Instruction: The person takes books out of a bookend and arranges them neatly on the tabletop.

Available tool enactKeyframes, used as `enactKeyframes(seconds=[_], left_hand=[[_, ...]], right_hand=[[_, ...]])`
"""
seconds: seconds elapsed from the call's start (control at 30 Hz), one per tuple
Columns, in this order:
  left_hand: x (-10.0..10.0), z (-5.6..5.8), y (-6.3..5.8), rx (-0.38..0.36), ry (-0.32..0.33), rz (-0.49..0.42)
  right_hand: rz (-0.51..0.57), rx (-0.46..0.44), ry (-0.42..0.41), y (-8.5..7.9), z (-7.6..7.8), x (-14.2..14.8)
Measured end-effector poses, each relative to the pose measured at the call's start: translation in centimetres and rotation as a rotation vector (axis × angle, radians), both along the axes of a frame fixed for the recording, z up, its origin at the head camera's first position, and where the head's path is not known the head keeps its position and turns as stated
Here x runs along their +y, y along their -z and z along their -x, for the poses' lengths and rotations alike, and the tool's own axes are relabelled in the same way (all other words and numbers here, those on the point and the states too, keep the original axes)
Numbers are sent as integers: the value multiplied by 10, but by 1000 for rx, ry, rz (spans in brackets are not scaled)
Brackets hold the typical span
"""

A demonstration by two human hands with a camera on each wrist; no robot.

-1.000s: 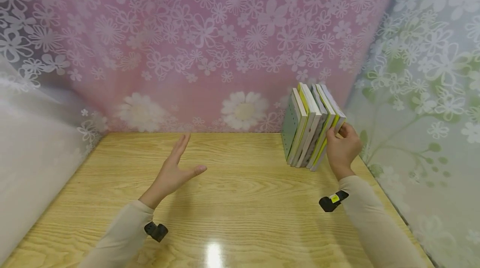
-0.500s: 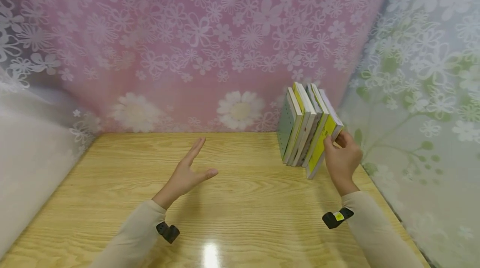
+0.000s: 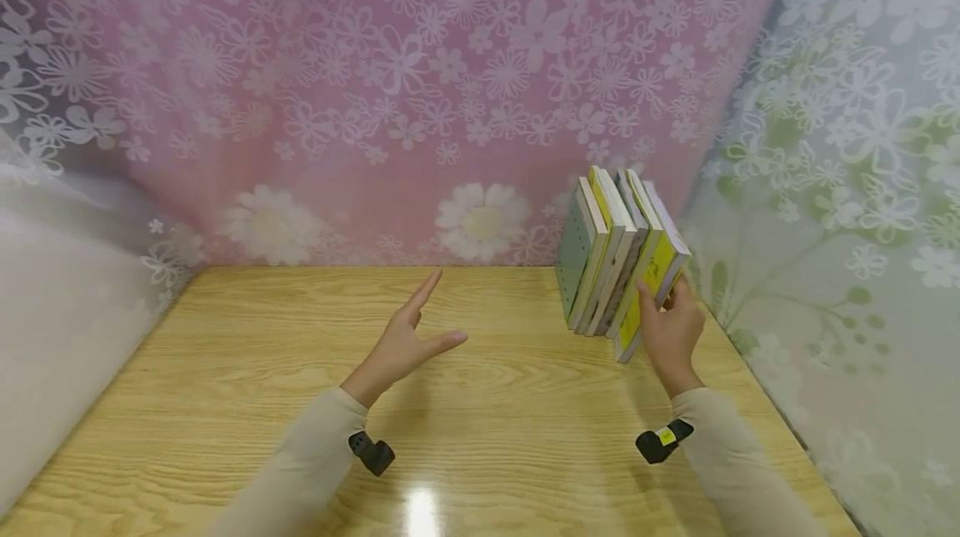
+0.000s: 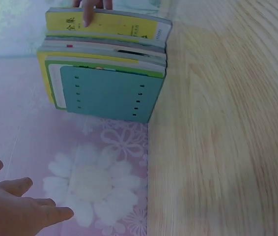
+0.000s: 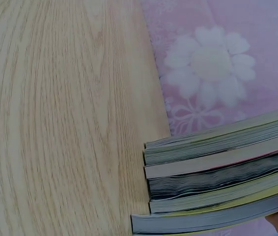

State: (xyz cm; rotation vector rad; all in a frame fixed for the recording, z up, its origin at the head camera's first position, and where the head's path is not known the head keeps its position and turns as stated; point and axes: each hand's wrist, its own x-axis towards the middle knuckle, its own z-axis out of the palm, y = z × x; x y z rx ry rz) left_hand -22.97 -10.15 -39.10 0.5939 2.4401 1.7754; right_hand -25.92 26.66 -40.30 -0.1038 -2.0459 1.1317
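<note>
In the head view, my right hand grips the near edge of a yellow-covered book at the right end of an upright row. That book juts out toward me, past the other books, and its yellow cover shows. The left wrist view has fingers lying over the top of this yellow book. Left of the row's middle, my left hand hovers above the table, fingers straight and thumb spread, holding nothing. A teal panel with small dark slots covers the row's left end.
The row stands on a wood-grain table near its back right corner. Behind it hangs a pink flowered curtain; a pale one with green leaves rises along the right. Each wrist wears a black camera.
The right hand has pulled the yellow book toward me, out of line with the row, baring its cover. My left hand has moved right over the table, still spread.
</note>
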Motion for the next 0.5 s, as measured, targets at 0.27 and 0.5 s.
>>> enactKeyframes(seconds=[0.27,0.5], left_hand=[[23,7,-5,15,55,-95],[40,8,-5,2,87,-145]], right_hand=[[-15,18,33,4,-8,4],[8,8,18,5,-24,6]])
